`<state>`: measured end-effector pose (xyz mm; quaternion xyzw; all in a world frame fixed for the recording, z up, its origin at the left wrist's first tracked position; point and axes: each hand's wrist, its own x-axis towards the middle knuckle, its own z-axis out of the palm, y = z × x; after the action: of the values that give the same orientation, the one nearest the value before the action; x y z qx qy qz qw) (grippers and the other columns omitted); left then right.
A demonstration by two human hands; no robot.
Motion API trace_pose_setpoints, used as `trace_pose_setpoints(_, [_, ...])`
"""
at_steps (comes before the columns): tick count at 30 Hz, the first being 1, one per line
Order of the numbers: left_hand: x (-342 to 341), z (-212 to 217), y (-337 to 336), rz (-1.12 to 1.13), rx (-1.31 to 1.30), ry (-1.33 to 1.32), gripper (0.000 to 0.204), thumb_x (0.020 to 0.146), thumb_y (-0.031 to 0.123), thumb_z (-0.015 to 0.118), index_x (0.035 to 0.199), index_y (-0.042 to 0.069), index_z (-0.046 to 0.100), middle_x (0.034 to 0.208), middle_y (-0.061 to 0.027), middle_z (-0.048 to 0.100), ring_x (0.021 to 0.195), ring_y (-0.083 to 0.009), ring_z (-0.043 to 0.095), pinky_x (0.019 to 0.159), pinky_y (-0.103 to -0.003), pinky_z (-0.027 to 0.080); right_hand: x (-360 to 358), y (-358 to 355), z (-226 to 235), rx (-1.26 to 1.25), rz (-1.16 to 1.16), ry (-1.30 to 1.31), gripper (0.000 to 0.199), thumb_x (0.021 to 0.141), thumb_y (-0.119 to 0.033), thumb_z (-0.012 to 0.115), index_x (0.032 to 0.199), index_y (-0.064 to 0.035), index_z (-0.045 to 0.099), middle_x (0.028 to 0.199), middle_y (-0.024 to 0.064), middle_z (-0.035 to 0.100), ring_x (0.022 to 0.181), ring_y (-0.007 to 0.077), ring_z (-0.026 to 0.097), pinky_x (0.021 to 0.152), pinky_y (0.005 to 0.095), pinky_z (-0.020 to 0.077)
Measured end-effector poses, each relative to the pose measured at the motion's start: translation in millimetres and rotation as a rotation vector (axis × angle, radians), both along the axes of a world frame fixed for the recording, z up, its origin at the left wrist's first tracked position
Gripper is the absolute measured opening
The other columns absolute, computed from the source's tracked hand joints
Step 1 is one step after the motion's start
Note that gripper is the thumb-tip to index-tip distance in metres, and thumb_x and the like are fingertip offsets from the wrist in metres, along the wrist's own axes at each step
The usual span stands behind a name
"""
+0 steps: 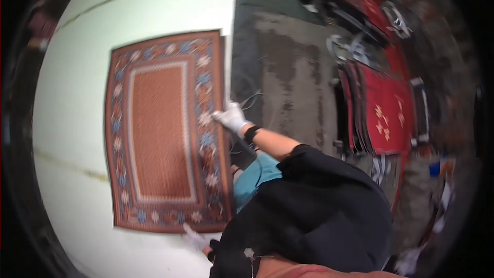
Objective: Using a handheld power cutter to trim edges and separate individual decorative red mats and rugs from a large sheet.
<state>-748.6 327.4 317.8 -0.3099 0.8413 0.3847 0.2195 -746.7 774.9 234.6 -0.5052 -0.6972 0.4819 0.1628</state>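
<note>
Patterned red rug (164,131) lies flat on the pale worktop (77,98); your right hand (232,117), gloved, rests on its right edge, fingers' state unclear, left hand (194,238) at the near corner; judged soft, floppy, moderately heavy: grip edges.

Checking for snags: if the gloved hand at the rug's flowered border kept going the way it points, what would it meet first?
The right hand points left across the patterned rug; it would likely slide over the flowered border into the plain orange centre, though depth is unclear.
</note>
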Motion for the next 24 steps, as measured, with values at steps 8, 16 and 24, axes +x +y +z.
trace_pose_setpoints(8, [-6, -95, -72, 0.076, 0.16, 0.152, 0.065, 0.093, 0.039, 0.058, 0.141, 0.0, 0.04, 0.143, -0.0229, 0.039, 0.123, -0.0345, 0.048, 0.105, -0.047, 0.037, 17, 16, -16, -0.216, -0.089, 0.096, 0.074, 0.073, -0.029, 0.08, 0.129, 0.0061, 0.047, 0.114, 0.0245, 0.062, 0.102, 0.0333, 0.064, 0.088, 0.0367, 0.0516])
trace_pose_setpoints(16, [-28, -67, -47, 0.351, 0.405, -0.043, 0.081, 0.073, 0.058, 0.072, 0.139, 0.017, 0.049, 0.137, -0.0121, 0.053, 0.12, -0.0325, 0.053, 0.098, -0.051, 0.047, 20, 31, -17, -0.618, -0.284, 0.446, 0.049, 0.078, -0.024, 0.082, 0.111, 0.0072, 0.064, 0.103, 0.0125, 0.069, 0.09, 0.0174, 0.065, 0.081, 0.0305, 0.0526])
trace_pose_setpoints(24, [-44, -1, -22, 0.204, 0.391, 0.135, 0.072, 0.08, 0.048, 0.071, 0.135, 0.004, 0.052, 0.131, -0.0148, 0.055, 0.111, -0.0296, 0.058, 0.095, -0.045, 0.05, 20, 58, -9, -1.19, -0.131, 0.506, 0.043, 0.091, -0.04, 0.06, 0.11, -0.0016, 0.066, 0.071, 0.0093, 0.062, 0.057, 0.0215, 0.058, 0.051, 0.0366, 0.045])
